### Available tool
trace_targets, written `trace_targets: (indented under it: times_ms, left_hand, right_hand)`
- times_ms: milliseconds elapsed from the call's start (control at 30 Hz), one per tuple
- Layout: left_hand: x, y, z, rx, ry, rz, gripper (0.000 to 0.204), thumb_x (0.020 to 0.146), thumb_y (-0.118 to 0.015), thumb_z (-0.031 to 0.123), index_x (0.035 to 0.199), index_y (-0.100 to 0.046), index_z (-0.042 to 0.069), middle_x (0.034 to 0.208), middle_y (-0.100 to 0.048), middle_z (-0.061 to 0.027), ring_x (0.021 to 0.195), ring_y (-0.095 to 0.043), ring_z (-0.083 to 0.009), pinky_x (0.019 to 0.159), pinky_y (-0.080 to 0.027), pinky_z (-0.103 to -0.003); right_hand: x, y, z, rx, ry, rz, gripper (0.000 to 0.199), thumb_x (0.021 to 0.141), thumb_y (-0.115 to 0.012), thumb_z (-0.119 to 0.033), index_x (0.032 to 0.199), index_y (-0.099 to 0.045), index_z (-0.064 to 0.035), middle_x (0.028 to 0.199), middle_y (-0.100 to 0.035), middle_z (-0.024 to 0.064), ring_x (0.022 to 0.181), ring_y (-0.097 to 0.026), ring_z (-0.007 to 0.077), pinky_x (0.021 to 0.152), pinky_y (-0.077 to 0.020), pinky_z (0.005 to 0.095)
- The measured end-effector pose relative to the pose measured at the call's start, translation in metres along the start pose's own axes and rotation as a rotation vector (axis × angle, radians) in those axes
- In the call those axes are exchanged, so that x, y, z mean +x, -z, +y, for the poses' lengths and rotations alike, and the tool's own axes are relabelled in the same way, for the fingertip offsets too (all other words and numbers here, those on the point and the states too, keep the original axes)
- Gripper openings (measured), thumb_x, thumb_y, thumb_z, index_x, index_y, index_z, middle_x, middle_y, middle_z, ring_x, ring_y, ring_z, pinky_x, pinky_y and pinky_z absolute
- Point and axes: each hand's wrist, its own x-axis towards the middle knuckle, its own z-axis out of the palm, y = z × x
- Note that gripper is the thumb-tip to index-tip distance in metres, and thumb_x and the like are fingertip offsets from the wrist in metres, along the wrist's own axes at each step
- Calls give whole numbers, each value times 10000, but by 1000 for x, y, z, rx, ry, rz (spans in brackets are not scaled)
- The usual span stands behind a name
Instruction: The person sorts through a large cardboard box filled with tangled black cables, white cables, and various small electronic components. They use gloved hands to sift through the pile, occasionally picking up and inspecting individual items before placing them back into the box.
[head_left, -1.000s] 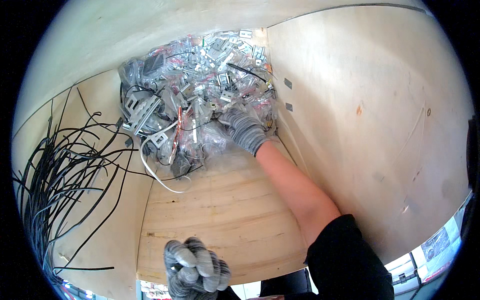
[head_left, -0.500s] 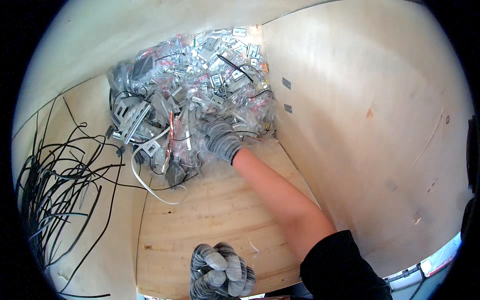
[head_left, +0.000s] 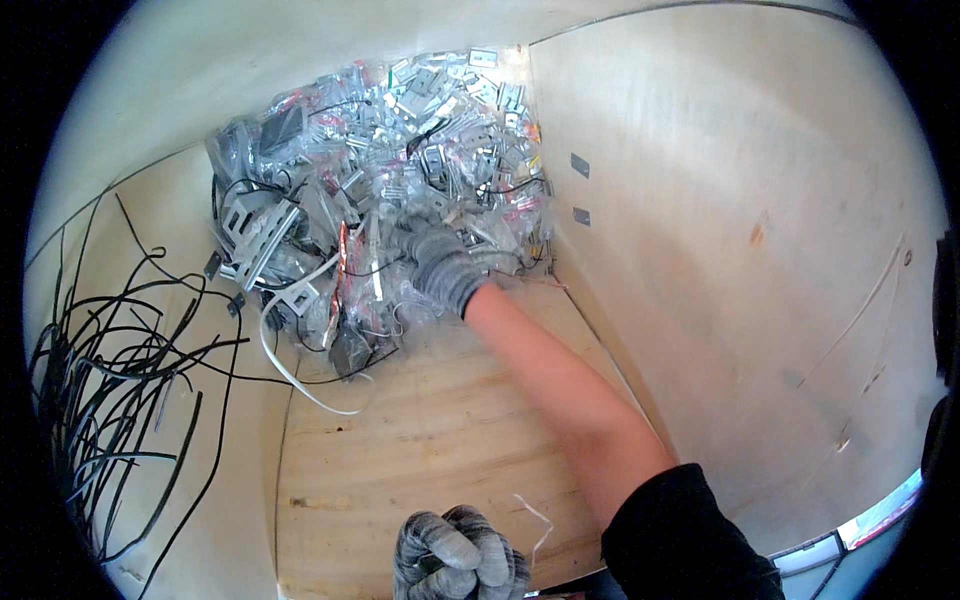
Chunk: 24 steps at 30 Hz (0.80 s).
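My right hand [head_left: 437,262], in a grey knitted glove, reaches into the near side of a heap of clear plastic bags with metal brackets and small hardware [head_left: 400,130]. Its fingers are blurred among the bags, so any grip is hidden. A red-orange strip [head_left: 342,265] and a flat white cable [head_left: 275,352] lie left of that hand. Low in the view, my left hand [head_left: 460,556], gloved alike, is closed with its fingers curled in; what they hold, if anything, is hidden. Beside it is a thin white strand [head_left: 540,525].
Pale wooden walls enclose the heap, and a plank floor [head_left: 400,450] stretches toward me. A tangle of black cables [head_left: 120,380] leans along the left wall. Two small metal plates [head_left: 580,165] are fixed to the right wall [head_left: 720,250].
My left hand has shifted slightly right and down. My right hand stays at the heap's near side. A black strip in the heap above it has changed position, and the white strand shows more.
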Motion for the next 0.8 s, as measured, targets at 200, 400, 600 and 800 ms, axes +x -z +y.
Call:
trace_targets:
  times_ms: [200, 400, 600, 800]
  left_hand:
    - [-1, 5, 6, 11, -42, 28, 157, 885, -611, 105, 1012, -520, 87, 871, -553, -93, 588, -523, -162, 518, -450, -298]
    - [0, 4, 3, 9, -10, 33, 159, 884, -611, 102, 1013, -521, 83, 873, -555, -95, 585, -523, -162, 516, -450, -299]
    - [-3, 4, 3, 7, -17, 65, 160, 883, -611, 100, 1015, -523, 80, 876, -557, -97, 582, -522, -163, 515, -450, -301]
    - [-2, 4, 3, -1, -63, 69, 162, 878, -614, 90, 1017, -532, 70, 883, -566, -101, 575, -521, -162, 512, -451, -307]
  right_hand:
    - [7, 34, 51, 135, -484, -255, 328, 833, -547, -128, 1144, -568, -27, 1085, -605, 155, 940, -609, 277, 781, -515, 410]
    - [27, 22, 120, -140, -577, -142, 550, 817, -578, -212, 1338, -448, -98, 1368, -442, 165, 1245, -430, 352, 1029, -349, 420]
    - [32, 23, 39, -181, -137, -259, 552, 809, -609, -356, 1262, -512, -56, 1247, -538, 179, 1240, -432, 319, 1069, -279, 450]
    - [13, 46, 46, -43, -562, -431, 403, 798, -632, -212, 1184, -591, -102, 1190, -586, 145, 1214, -456, 280, 1055, -309, 430]
